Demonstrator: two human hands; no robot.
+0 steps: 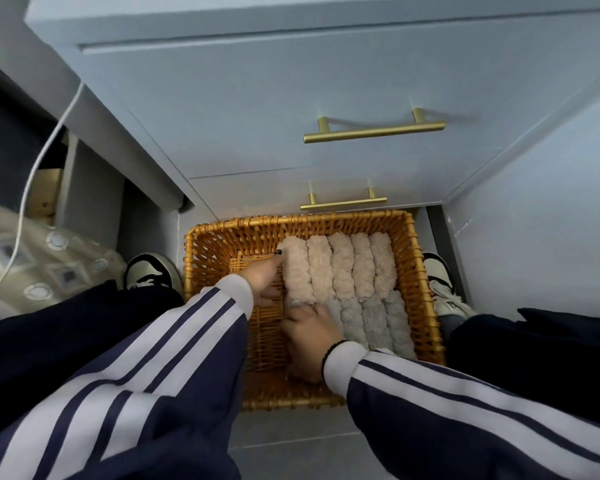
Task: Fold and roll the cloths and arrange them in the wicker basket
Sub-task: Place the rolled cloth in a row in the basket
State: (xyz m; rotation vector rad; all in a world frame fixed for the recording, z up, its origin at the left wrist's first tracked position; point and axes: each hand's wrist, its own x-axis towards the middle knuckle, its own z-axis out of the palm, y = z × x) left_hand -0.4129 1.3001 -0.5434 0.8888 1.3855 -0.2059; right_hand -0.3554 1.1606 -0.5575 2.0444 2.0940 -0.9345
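Both hands in the wicker basket (pixel 417 271): left hand (pixel 264 277) fingers straight, pressing the leftmost beige roll (pixel 297 271), right hand (pixel 310 336) blurred, fingers loosely spread on the leftmost grey roll (pixel 334 310), remaining rolls packed right of the fingers.

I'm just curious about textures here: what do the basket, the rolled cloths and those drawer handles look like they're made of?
The basket looks like woven wicker or rattan: honey-coloured strands, slightly glossy. The beige rolls and the grey rolls look like fluffy, nubby fabric, perhaps microfibre or chenille, matte. The drawer handles seem metal with a brushed brass-coloured finish; real brass or plating cannot be told.
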